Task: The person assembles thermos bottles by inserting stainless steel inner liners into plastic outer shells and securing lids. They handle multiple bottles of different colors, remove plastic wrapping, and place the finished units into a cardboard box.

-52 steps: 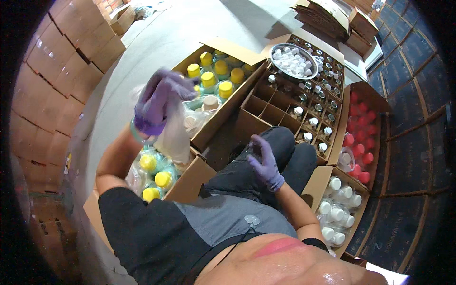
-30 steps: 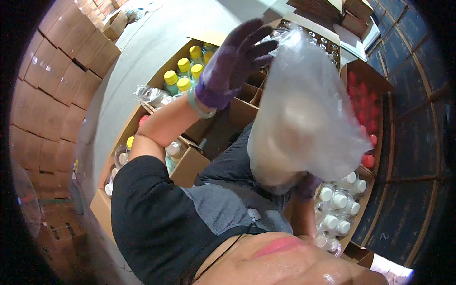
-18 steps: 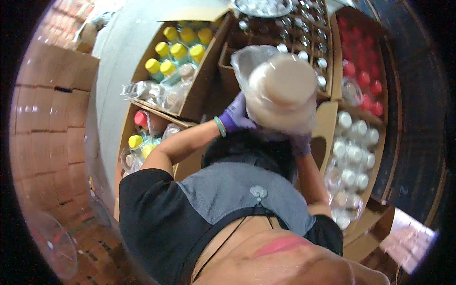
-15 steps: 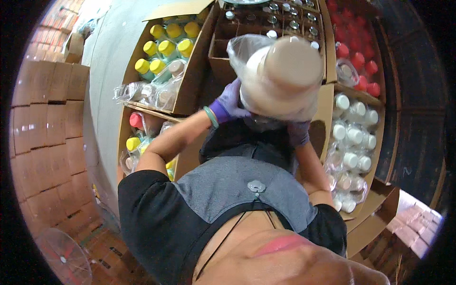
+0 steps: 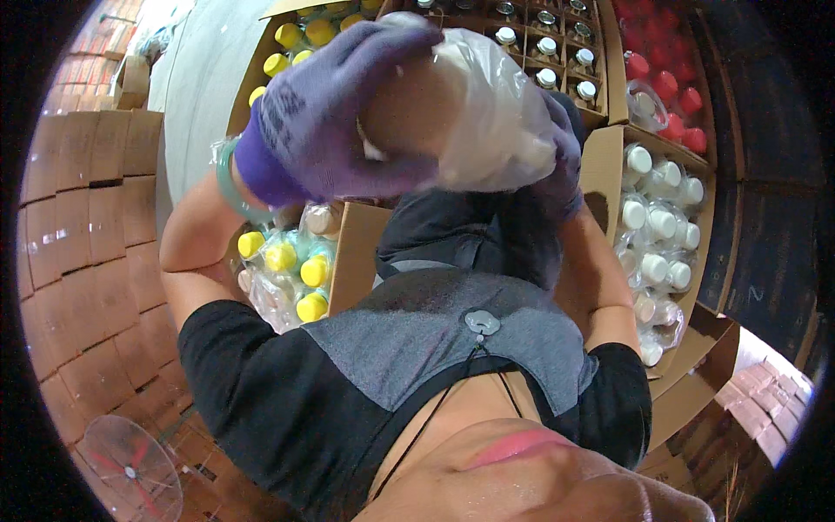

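Brown cardboard boxes [image 5: 78, 244] make a tall wall on the left, and open boxes [image 5: 600, 161] sit around the person's lap [image 5: 474, 230]. Bottles fill the open ones: yellow-capped bottles [image 5: 280, 256] on the left, white-capped bottles [image 5: 661, 224] and red-capped bottles [image 5: 665, 87] on the right, and glass bottles [image 5: 545, 48] straight ahead. Above the lap, up close, is a big bagged bundle [image 5: 500, 113], held up between both hands. So the step looks like handling this bundle in the air. The next move seems to call for a firm hold from both sides, because smooth plastic could slip, and soft fingers too, because a thin bag could tear. The bundle looks tan and smooth at its left end. Shiny, crinkly plastic covers the rest, and it looks whitish where it bunches up on the right. I cannot tell what is inside. The purple-gloved left hand [image 5: 322, 122] grips the tan end, with fingers over the top and thumb below. The purple-gloved right hand [image 5: 561, 165] holds the other end, though some of its fingers are hidden. Smallest of all, a pale green band [image 5: 228, 183] goes around the left wrist.
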The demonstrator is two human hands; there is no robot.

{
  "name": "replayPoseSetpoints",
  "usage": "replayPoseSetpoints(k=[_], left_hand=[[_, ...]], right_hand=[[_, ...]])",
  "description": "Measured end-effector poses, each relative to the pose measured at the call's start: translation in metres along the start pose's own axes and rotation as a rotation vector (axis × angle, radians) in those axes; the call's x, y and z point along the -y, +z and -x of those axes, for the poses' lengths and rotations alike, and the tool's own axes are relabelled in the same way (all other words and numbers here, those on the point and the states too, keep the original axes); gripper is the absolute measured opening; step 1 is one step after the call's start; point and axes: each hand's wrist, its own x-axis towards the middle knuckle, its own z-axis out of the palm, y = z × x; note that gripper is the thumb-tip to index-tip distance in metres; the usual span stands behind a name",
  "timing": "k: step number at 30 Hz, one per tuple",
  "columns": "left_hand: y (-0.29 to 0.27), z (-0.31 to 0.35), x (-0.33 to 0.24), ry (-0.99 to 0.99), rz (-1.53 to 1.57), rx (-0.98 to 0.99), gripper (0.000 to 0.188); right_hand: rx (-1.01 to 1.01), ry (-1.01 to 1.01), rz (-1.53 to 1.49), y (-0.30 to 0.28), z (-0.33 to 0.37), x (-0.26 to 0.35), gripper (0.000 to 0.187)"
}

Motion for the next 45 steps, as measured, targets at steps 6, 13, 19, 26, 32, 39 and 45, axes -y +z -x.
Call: replayPoseSetpoints(k=[6, 13, 19, 26, 32, 39, 45], left_hand=[[-0.013, 0.006, -0.004, 0.011, -0.062, 0.194, 0.087], [0.052, 0.070, 0.054, -0.129, 0.377, 0.119, 0.095], [0.050, 0.107, 0.078, -0.686, 0.768, -0.205, 0.074], [0.065, 0.156, 0.109, -0.785, 1.009, -0.593, 0.068], [0.072, 0.144, 0.095, -0.724, 0.848, -0.622, 0.076], [0.099, 0.136, 0.092, -0.727, 1.011, -0.637, 0.077], [0.144, 0.151, 0.120, -0.912, 1.437, -0.456, 0.065]], right_hand=[[0.043, -0.017, -0.069, -0.019, -0.027, 0.018, 0.023], [0.198, -0.035, 0.166, -0.022, -0.047, 0.043, 0.037], [0.423, -0.336, 0.470, -0.094, -0.066, -0.045, 0.034], [0.078, -0.186, 0.957, -0.136, -0.056, -0.121, 0.024], [0.632, 0.306, 0.333, -0.007, 0.034, -0.005, 0.025], [0.148, 0.194, -0.130, -0.112, -0.044, -0.013, 0.077], [0.404, 0.221, -0.105, -0.096, -0.034, 0.012, 0.125]])
